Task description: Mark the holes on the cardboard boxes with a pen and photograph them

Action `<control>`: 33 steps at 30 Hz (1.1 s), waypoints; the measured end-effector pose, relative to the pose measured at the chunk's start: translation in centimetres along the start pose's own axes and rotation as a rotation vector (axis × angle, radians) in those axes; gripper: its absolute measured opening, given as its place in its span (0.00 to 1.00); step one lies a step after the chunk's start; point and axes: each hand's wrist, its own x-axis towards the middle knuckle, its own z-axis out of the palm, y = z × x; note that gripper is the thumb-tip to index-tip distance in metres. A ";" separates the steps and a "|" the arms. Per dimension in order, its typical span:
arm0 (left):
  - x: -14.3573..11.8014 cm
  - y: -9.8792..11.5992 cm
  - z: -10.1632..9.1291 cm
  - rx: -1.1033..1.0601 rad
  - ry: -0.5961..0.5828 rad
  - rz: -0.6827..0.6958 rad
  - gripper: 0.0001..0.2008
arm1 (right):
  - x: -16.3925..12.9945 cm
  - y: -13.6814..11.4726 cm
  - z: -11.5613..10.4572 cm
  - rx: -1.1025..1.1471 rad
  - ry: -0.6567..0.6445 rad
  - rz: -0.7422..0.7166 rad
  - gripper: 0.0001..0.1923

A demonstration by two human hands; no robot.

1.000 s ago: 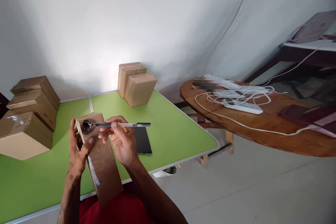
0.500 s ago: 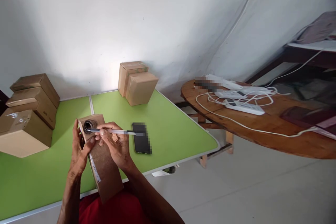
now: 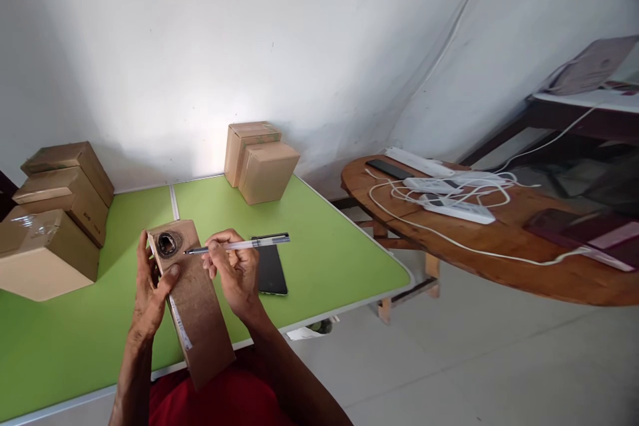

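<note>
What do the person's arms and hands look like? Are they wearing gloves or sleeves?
No gloves: the left hand and right hand are bare, and both forearms are uncovered, with no sleeves, watch or rings visible. A bit of red clothing shows below, between the arms.

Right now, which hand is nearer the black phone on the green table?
Right. The right hand, holding the pen, sits just beside the phone; the left hand grips the cardboard box farther away.
</note>
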 end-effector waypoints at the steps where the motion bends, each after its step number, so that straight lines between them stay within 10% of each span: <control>1: 0.0 0.0 0.0 -0.003 -0.003 -0.002 0.66 | 0.1 -0.1 0.1 0.011 0.030 0.000 0.21; 11: 0.1 -0.1 -0.7 0.015 -0.019 -0.012 0.64 | 4.5 -1.0 -0.2 0.081 0.151 -0.117 0.19; 13: 0.3 -0.6 -1.2 0.032 -0.007 -0.012 0.61 | 6.1 0.0 -1.6 -0.197 0.207 -0.042 0.19; 18: 0.8 -1.8 -2.0 0.069 0.007 0.035 0.52 | 6.8 3.5 -4.2 -1.153 -0.173 0.433 0.09; 33: 1.0 -2.4 -4.3 0.104 -0.101 -0.010 0.57 | 3.0 6.0 -6.2 -1.385 -0.150 0.564 0.22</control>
